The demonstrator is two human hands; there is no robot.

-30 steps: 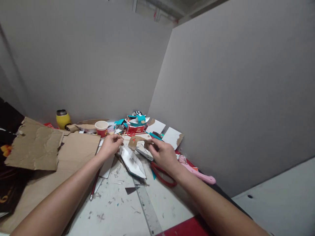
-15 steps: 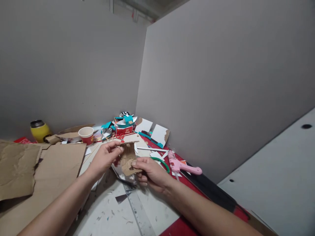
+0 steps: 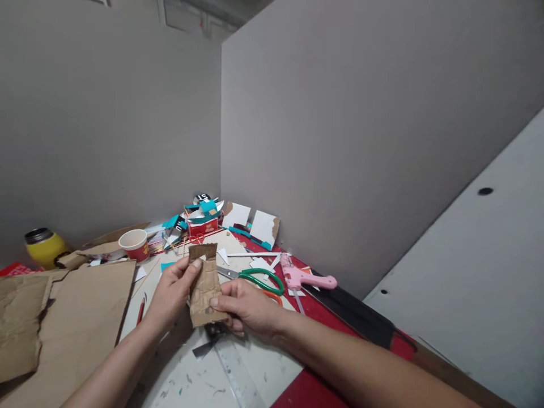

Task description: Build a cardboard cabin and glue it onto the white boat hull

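Note:
Between my two hands is a small creased strip of brown cardboard (image 3: pixel 204 286), held above the table with its top end bent over. My left hand (image 3: pixel 175 286) pinches its upper left edge, thumb on the near face. Lower down, my right hand (image 3: pixel 250 306) grips the right edge with the thumb in front; its other fingers are partly behind the piece. Just beyond the right hand lie green-handled scissors (image 3: pixel 261 279), their blades partly covered by the cardboard. A clear ruler (image 3: pixel 238 374) rests on the table below.
Large cardboard sheets (image 3: pixel 85 311) cover the left side, near a paper cup (image 3: pixel 134 245) and a yellow jar (image 3: pixel 45 248). A pink glue gun (image 3: pixel 304 277) lies at right. Paper scraps and a red box (image 3: pixel 203 228) stand at the back, against grey partitions (image 3: pixel 361 141).
The cardboard strip has been turned and flattened out, so its broad face now shows upright. Both hands have shifted slightly left in view, and the scissors are more visible.

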